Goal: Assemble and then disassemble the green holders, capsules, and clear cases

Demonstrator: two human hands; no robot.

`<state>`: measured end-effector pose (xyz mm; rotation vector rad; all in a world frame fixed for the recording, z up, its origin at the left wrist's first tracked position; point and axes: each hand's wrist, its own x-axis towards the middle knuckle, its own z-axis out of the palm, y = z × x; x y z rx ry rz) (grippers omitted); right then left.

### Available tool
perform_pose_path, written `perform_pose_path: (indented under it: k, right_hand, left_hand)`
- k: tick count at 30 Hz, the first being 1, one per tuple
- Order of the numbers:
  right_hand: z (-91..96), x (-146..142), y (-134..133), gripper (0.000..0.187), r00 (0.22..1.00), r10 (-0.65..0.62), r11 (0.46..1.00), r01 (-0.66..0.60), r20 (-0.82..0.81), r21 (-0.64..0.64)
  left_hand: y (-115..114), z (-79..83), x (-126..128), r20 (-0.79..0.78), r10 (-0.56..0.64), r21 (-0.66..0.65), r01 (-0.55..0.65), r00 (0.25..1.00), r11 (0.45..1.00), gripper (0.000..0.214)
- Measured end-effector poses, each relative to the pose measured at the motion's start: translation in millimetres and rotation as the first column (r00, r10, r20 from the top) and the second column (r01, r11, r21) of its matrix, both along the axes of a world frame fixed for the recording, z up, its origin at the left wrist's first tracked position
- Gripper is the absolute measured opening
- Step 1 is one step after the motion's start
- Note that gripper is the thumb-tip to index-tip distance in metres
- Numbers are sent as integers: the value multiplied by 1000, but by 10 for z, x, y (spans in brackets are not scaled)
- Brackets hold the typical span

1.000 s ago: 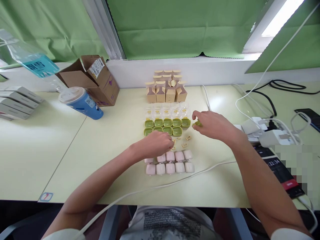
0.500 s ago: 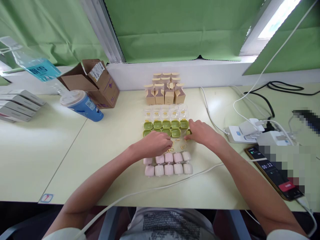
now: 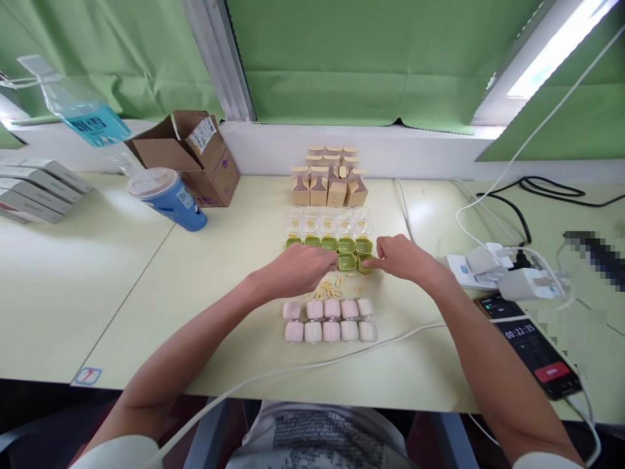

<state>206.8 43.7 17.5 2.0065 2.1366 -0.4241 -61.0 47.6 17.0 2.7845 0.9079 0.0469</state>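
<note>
Two rows of small green square cups [image 3: 346, 245] stand on the table, the left part of the front row hidden by my left hand [image 3: 305, 268]. That hand is closed, its fingertips together beside the front-row cups; what they hold, if anything, is hidden. My right hand [image 3: 403, 258] has its thumb over the rim of the front-right green cup [image 3: 364, 264], fingers curled at its right side. Several small yellow rings [image 3: 328, 285] lie loose in front of the cups. Nearer me are two rows of pale pink and whitish rounded pieces [image 3: 331, 331].
Clear plastic pieces [image 3: 328, 223] and open small cardboard boxes [image 3: 319, 189] stand behind the cups. At left are a blue cup [image 3: 178, 205], a bottle [image 3: 97, 124] and a carton [image 3: 215, 166]. At right are a power strip [image 3: 463, 272] and phone [image 3: 532, 348]; a white cable [image 3: 317, 367] crosses in front.
The front-right green cup, tilted in my right hand before, now sits level at the row's end. My left hand has shifted slightly, uncovering more yellow rings. The camera view has shifted a little.
</note>
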Motion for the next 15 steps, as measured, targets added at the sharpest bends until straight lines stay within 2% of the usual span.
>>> perform_pose_path:
  k: [2, 4, 7, 10, 13, 15]
  right_hand:
    - [95, 45, -67, 25, 999, 30, 999, -30, 17, -18]
    - [142, 41, -163, 22, 993, 114, 993, -115, -31, -18]
    - [19, -32, -336, 28, 971, 239, 971, -239, 5, 9]
    - [-303, -81, -497, 32, 945, 279, 957, -288, 172, 30]
    - [-613, -48, -606, 35, 928, 281, 936, -321, 244, 145]
    - [-721, -5, -637, 35, 943, 254, 926, -301, 216, 226]
  left_hand:
    - [13, 41, -16, 5, 24, -12, -24, 1000, 1000, 28]
    - [19, 74, -61, 52, 84, -29, -83, 995, 996, 33]
    - [-46, 36, -215, 204, 178, -73, -167, 963, 983, 34]
    - [-249, -170, -451, 345, 145, -127, -106, 927, 986, 27]
    - [-539, -477, -671, 462, 80, -124, -25, 883, 992, 30]
    - [-711, -654, -767, 503, 126, -105, -84, 855, 991, 33]
